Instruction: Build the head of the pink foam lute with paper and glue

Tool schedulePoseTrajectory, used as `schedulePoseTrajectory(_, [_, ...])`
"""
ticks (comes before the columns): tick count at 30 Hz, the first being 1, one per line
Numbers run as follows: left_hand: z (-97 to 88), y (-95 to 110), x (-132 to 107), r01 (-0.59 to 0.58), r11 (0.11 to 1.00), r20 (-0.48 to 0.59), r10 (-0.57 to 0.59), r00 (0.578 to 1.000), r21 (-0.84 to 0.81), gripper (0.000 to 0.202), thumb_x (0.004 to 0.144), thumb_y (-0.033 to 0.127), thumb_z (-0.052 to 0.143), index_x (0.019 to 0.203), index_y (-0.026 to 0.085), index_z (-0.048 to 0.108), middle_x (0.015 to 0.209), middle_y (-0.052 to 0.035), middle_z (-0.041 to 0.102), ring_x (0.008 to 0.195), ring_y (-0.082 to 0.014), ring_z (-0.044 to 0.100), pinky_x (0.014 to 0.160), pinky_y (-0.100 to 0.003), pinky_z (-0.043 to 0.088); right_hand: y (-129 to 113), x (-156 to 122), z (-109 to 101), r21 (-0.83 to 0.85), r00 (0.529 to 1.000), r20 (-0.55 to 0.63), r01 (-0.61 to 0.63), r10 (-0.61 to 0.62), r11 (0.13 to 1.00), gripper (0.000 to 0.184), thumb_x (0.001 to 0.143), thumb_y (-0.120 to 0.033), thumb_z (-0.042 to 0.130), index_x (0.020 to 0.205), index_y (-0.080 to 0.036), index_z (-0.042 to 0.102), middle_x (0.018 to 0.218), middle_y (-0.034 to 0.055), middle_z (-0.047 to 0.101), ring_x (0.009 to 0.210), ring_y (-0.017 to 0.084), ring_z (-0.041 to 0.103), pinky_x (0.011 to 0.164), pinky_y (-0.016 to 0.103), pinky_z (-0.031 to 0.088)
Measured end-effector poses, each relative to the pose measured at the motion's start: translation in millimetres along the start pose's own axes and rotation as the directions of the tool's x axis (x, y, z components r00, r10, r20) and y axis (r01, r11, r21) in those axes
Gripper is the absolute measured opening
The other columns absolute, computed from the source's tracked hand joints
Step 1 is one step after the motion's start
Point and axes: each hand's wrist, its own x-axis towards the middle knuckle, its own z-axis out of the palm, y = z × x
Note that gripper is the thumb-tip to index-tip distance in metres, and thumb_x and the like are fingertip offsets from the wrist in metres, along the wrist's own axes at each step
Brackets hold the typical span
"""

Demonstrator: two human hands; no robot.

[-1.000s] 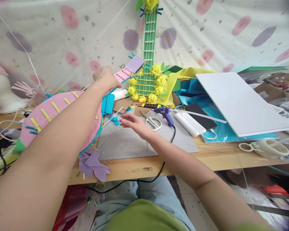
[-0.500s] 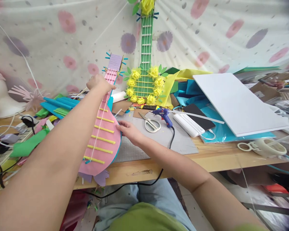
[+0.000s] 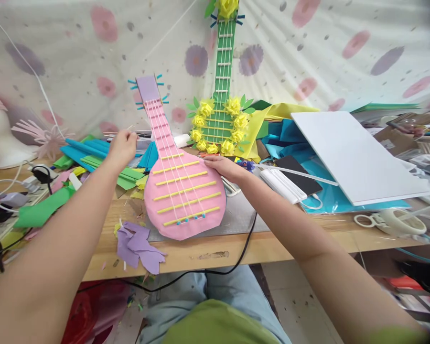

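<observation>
A pink paper lute (image 3: 186, 196) with yellow bars, white strings and a purple head stands nearly upright at the table's front, its neck tilted left. My right hand (image 3: 220, 166) grips the upper right edge of its body, fingers on the front. My left hand (image 3: 123, 147) is off to the left of the neck, apart from it, its fingers curled closed; whether anything is inside them is hidden. Behind the lute, a green paper lute (image 3: 222, 86) with yellow paper flowers leans against the curtain. Purple paper scraps (image 3: 138, 246) lie left of the pink lute's base.
Right of the lute are scissors (image 3: 232, 188), mostly hidden, a blue glue gun (image 3: 246, 165), white glue sticks (image 3: 283, 185) and a white board (image 3: 358, 157). A black cable (image 3: 249, 239) hangs over the table edge. Coloured paper (image 3: 45, 210) and plugs crowd the left.
The pink lute has turned its front toward me and shifted right, its neck now leaning left. My left hand has let go of the neck and moved left. My right hand has moved up and right.
</observation>
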Motion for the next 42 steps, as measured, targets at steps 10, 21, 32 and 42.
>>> schedulePoseTrajectory(10, [35.5, -55, -59, 0.150, 0.988, 0.000, -0.150, 0.989, -0.031, 0.028, 0.083, 0.034, 0.034, 0.060, 0.021, 0.042, 0.058, -0.0005, 0.046, 0.063, -0.0177, 0.047, 0.057, -0.027, 0.031, 10, 36, -35, -0.172, 0.938, -0.284, 0.156, -0.200, 0.973, 0.024, 0.081, -0.031, 0.048, 0.090, -0.017, 0.065, 0.090, 0.0033, 0.069, 0.088, 0.018, 0.062, 0.083, 0.035, 0.047])
schedulePoseTrajectory(21, [59.2, -98, -59, -0.275, 0.959, 0.176, 0.261, 0.949, 0.064, 0.047, 0.059, 0.012, 0.049, 0.106, 0.017, 0.058, 0.114, -0.0089, 0.059, 0.111, -0.0260, 0.050, 0.096, -0.036, 0.039, 8, 104, -66, -0.298, 0.816, -0.500, 0.153, -0.290, 0.942, 0.028, 0.079, -0.026, 0.042, 0.090, -0.016, 0.066, 0.094, 0.0058, 0.067, 0.093, 0.021, 0.059, 0.089, 0.041, 0.043])
schedulePoseTrajectory(32, [54.4, -114, -58, -0.227, 0.938, 0.241, 0.164, 0.957, 0.260, 0.052, 0.071, 0.011, 0.044, 0.121, 0.018, 0.055, 0.121, -0.0087, 0.059, 0.112, -0.0255, 0.054, 0.094, -0.036, 0.042, 37, 138, -50, -0.131, 0.846, -0.455, 0.244, -0.277, 0.961, 0.025, 0.081, -0.028, 0.041, 0.089, -0.017, 0.062, 0.096, 0.0052, 0.066, 0.089, 0.018, 0.058, 0.088, 0.039, 0.044])
schedulePoseTrajectory(42, [36.6, -115, -54, 0.042, 0.987, 0.054, -0.051, 0.997, 0.156, 0.037, 0.079, 0.020, 0.041, 0.110, 0.015, 0.061, 0.111, -0.0100, 0.064, 0.101, -0.0271, 0.059, 0.084, -0.041, 0.047, 47, 146, -45, -0.212, 0.793, -0.544, 0.186, -0.274, 0.959, 0.028, 0.080, -0.027, 0.036, 0.089, -0.018, 0.061, 0.099, 0.0045, 0.064, 0.096, 0.019, 0.056, 0.091, 0.039, 0.041])
